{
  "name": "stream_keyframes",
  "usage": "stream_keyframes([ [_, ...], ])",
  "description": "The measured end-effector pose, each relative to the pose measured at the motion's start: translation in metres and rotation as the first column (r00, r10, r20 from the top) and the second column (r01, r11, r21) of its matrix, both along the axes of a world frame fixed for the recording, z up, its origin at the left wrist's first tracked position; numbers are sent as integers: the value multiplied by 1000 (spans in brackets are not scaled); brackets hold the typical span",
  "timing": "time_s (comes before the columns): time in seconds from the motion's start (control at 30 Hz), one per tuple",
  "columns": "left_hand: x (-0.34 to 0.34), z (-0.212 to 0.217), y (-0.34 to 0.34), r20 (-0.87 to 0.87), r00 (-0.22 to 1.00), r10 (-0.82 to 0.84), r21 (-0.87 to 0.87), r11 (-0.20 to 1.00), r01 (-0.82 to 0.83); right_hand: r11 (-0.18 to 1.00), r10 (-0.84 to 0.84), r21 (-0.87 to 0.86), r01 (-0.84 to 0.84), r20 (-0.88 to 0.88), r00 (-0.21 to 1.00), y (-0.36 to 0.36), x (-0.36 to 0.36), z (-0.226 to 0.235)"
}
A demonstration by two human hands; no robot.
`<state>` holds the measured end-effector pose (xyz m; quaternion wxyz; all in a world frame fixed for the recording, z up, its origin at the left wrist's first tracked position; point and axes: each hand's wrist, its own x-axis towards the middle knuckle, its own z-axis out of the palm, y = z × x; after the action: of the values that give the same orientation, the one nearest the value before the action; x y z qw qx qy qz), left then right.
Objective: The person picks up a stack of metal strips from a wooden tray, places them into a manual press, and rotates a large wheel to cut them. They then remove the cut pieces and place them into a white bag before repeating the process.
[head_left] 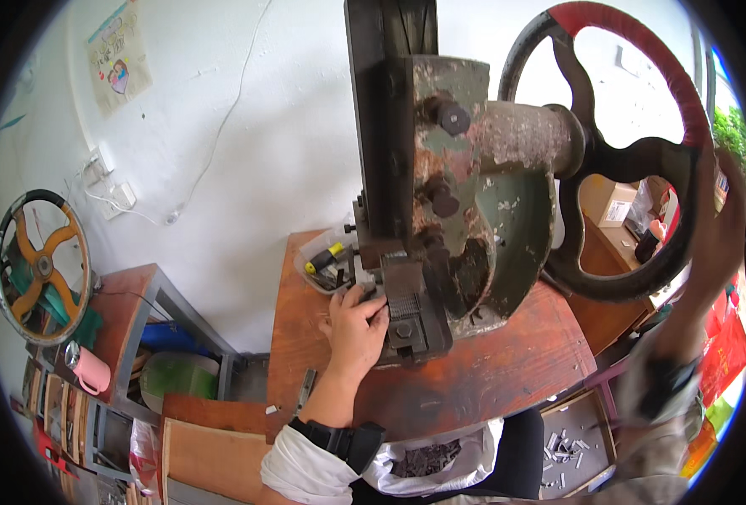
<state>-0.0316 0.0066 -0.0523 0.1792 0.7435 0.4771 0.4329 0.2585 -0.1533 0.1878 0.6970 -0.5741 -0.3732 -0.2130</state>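
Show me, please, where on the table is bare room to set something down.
The tabletop is bare from the green machine to the wood's front-right edge. It is crowded around the left hand, with the plastic bin behind it and the machine at its right.

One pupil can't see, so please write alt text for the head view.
A person's left hand is at the metal die of a worn green press; the blurred right hand is at the rim of its handwheel. The press stands on a brown wooden table; below is a white bag of small dark pieces.
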Motion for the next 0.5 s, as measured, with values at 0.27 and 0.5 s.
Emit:
stream_keyframes([
  [0.27, 14, 7, -1, 255, 964, -75, -54, 994, 91, 892, 267, -408, -195, 126, 956, -17, 101, 81],
  [0.5, 11, -5, -6, 299, 949, -103, -83, 988, 134, 963, 269, 13, -269, -85, 959, 50, 36, -216],
])
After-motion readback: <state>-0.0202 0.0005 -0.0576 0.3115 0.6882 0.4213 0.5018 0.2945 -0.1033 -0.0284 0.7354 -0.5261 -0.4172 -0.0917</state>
